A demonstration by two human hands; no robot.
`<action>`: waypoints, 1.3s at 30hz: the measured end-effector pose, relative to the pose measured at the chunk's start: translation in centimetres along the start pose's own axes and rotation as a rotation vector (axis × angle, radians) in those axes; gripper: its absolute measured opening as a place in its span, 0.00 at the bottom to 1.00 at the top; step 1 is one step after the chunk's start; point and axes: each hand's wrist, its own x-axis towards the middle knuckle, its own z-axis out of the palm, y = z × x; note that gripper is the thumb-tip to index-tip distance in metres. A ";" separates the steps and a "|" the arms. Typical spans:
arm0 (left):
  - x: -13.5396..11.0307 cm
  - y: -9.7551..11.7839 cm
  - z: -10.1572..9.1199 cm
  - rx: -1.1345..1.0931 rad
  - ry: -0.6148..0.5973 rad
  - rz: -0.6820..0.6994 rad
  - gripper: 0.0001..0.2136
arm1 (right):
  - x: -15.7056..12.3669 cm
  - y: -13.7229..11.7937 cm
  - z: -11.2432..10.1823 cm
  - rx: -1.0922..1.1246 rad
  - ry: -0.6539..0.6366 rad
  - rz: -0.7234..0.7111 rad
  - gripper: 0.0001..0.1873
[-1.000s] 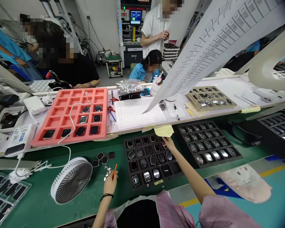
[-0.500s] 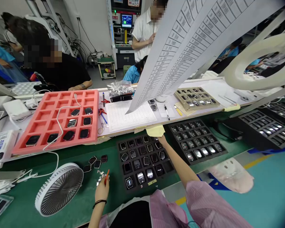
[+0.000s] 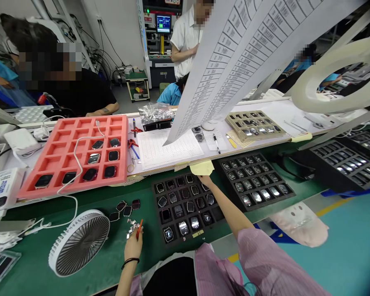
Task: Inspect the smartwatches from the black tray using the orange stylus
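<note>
My left hand rests on the green mat, closed round a thin orange stick beside a small pile of silvery bits. My right hand reaches to the far right corner of a black tray of watch cases; its fingers are bent down into a cell there, and whether they hold a watch case is hidden. Three loose dark watch cases lie just beyond the left hand.
A white desk fan lies at the left. A pink foam tray with several watches sits on the raised shelf, next to a paper form. More black trays stand to the right. A hanging chart and ring lamp overhang. Other people work across the bench.
The view has swung a little to the right and down. My right hand has shifted slightly toward the tray's far corner. The left hand keeps the orange stick in place.
</note>
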 end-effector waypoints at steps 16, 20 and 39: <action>0.4 -0.6 0.9 0.061 -0.035 -0.013 0.16 | -9.2 1.9 3.6 -0.580 -0.084 -0.077 0.11; 0.5 -0.7 0.7 0.053 -0.033 -0.011 0.15 | -8.0 1.2 4.3 -0.555 -0.103 0.019 0.13; -4.5 8.5 -1.5 -0.587 -0.277 0.293 0.20 | -16.3 -10.2 4.0 0.785 -0.399 0.267 0.19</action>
